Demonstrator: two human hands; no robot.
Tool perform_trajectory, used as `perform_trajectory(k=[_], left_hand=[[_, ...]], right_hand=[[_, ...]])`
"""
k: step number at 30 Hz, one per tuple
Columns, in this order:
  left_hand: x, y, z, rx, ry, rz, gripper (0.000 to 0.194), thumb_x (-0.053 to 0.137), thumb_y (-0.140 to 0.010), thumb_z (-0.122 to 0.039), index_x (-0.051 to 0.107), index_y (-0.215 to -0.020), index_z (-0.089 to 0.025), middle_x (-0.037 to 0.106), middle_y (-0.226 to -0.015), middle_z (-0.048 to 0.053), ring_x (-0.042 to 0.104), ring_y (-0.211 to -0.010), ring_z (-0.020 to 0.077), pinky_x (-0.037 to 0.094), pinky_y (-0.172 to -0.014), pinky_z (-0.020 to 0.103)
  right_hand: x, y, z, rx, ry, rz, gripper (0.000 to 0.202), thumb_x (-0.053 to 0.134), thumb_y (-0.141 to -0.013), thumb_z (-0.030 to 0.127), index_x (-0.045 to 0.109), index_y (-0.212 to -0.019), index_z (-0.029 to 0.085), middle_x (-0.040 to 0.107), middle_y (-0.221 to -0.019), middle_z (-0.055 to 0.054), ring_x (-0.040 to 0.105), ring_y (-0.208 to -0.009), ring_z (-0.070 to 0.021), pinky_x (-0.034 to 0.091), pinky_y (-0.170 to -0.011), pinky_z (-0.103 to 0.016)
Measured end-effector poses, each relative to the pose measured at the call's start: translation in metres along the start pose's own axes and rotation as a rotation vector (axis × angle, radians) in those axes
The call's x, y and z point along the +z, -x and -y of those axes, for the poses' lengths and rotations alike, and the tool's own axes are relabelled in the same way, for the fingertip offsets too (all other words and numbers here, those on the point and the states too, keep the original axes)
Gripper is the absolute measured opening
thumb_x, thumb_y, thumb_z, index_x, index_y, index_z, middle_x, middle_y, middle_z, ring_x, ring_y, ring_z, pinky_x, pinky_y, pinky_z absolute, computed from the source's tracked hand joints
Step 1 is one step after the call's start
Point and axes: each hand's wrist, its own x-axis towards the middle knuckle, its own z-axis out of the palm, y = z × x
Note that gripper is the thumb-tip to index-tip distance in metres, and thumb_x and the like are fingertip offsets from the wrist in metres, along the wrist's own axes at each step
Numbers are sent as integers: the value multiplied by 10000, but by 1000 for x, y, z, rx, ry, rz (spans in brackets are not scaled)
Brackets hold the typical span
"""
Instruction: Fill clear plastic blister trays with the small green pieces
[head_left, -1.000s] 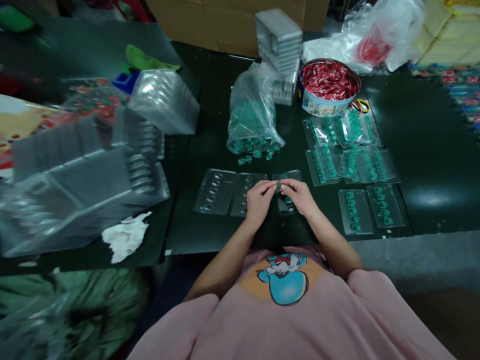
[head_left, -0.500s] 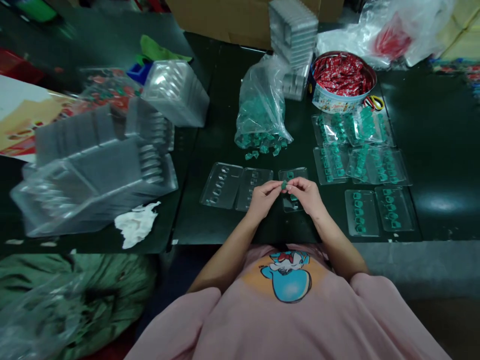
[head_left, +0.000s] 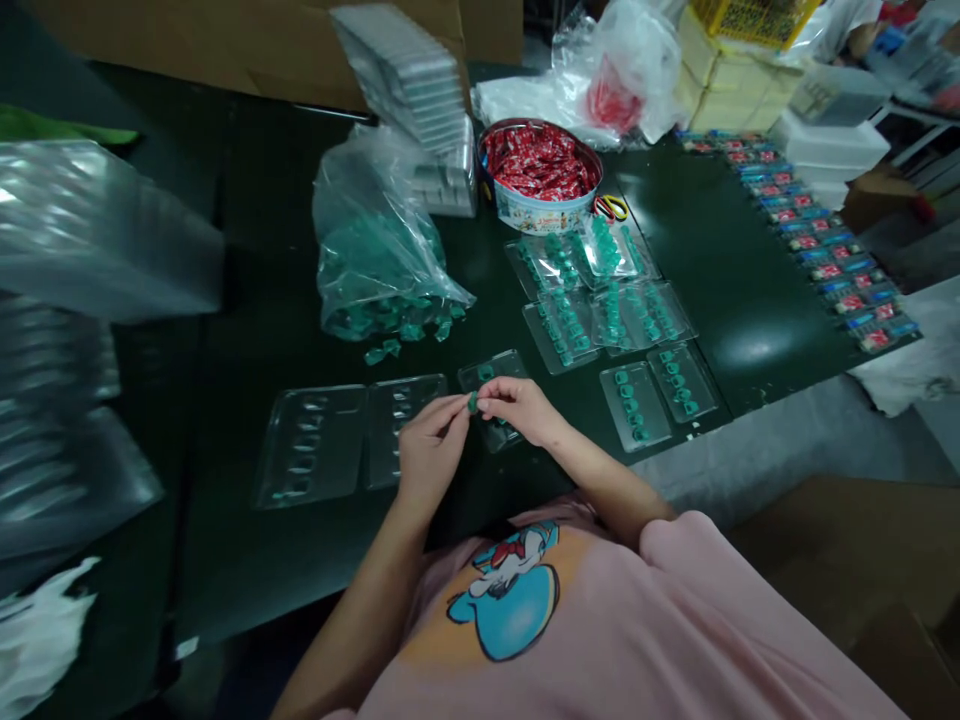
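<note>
My left hand (head_left: 435, 442) and my right hand (head_left: 519, 408) meet fingertip to fingertip, both pinching one small green piece (head_left: 472, 403). Below them lies a clear tray (head_left: 512, 364) with a few green pieces in it, partly hidden by my right hand. To the left, two clear trays (head_left: 339, 440) (head_left: 381, 392) lie side by side without green pieces. Behind my hands, a clear plastic bag (head_left: 375, 250) of green pieces lies open, with several pieces spilled at its mouth. Filled trays (head_left: 632, 408) with green pieces lie to the right.
A round tin (head_left: 541, 215) of red wrapped pieces stands at the back, with yellow-handled scissors (head_left: 611, 208) beside it. Stacked clear trays (head_left: 97, 235) fill the left. Rows of small red and blue packs (head_left: 829, 270) line the far right.
The head view has swung to the right, bringing the rows of packs and the yellow crate into sight. My hands still hold the green piece between their fingertips.
</note>
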Motion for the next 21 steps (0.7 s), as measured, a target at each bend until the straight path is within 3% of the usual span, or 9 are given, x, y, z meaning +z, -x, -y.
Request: perform_trajectory(k=[5, 10, 13, 16, 21], left_hand=[[-4, 0, 1, -72, 28, 66, 174, 649, -818, -314, 776, -886, -215, 734, -971, 44, 663, -915, 183, 519, -885, 317], [-5, -2, 8, -398, 469, 90, 278, 821, -639, -380, 766, -830, -185, 724, -864, 50, 652, -778, 170, 533, -774, 308], [-7, -5, 10, -556, 575, 138, 361, 900, -507, -334, 745, -783, -160, 700, -765, 36, 626, -701, 146, 519, -706, 274], [-9, -6, 10, -561, 560, 196, 342, 911, -480, -276, 723, -739, -154, 678, -749, 21, 599, -695, 123, 486, -681, 234], [-8, 1, 3, -393, 486, 213, 230, 864, -578, -269, 681, -659, -156, 652, -774, 17, 579, -741, 127, 458, -720, 240]], right_hand=[[0, 1, 4, 65, -73, 86, 392, 764, -655, 514, 584, -757, 180, 578, -699, 40, 511, -613, -82, 418, -644, -234], [-1, 11, 15, 12, 61, 113, 309, 667, -751, 478, 566, -784, 188, 552, -682, 40, 477, -631, -98, 367, -614, -236], [-2, 17, 17, -39, 168, 113, 218, 608, -792, 400, 563, -787, 187, 494, -659, 55, 421, -605, -91, 318, -584, -231], [-3, 23, 15, -75, 225, 126, 168, 578, -798, 354, 558, -785, 187, 480, -667, 56, 414, -614, -93, 324, -599, -232], [-1, 32, 13, -116, 278, 73, 135, 579, -791, 322, 554, -760, 193, 499, -674, 48, 439, -622, -100, 348, -623, -243]])
